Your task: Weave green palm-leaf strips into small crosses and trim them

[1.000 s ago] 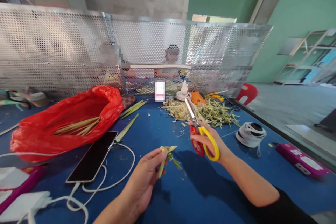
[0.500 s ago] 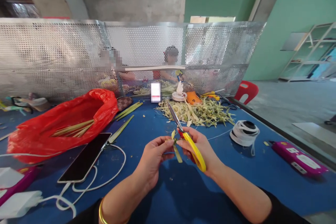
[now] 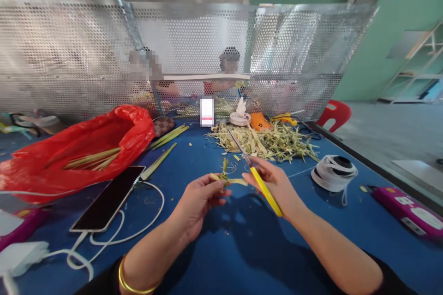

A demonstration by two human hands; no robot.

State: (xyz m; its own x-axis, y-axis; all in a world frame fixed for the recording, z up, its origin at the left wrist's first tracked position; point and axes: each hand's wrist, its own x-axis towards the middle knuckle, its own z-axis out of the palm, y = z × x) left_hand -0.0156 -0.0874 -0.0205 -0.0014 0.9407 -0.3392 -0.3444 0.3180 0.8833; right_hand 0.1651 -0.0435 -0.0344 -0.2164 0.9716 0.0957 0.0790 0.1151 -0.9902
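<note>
Between the thumb and fingers of my left hand (image 3: 204, 198) is a small woven leaf piece (image 3: 224, 177), green and pale yellow. One strip sticks up from it and another reaches right to my other hand's fingertips. My right hand (image 3: 277, 184) is closed around yellow-handled scissors (image 3: 266, 191), blades pointing up and away to the left. Whether its fingertips pinch the strip or only touch it is hard to see. Beyond the blades lies a heap of leaf scraps (image 3: 270, 140) on the blue table (image 3: 214, 258).
To the left are a red plastic bag (image 3: 86, 143) holding long leaves, a phone (image 3: 109, 198) on a white cable and loose leaves (image 3: 159, 161). A roll of white cord (image 3: 334, 173) and a purple power strip (image 3: 408, 209) are at right. A perforated metal screen (image 3: 194, 37) stands behind, with people beyond.
My right hand has moved right, away from my left, with the scissors. The woven piece has turned, so a strip now stretches between both hands. The view has shifted slightly.
</note>
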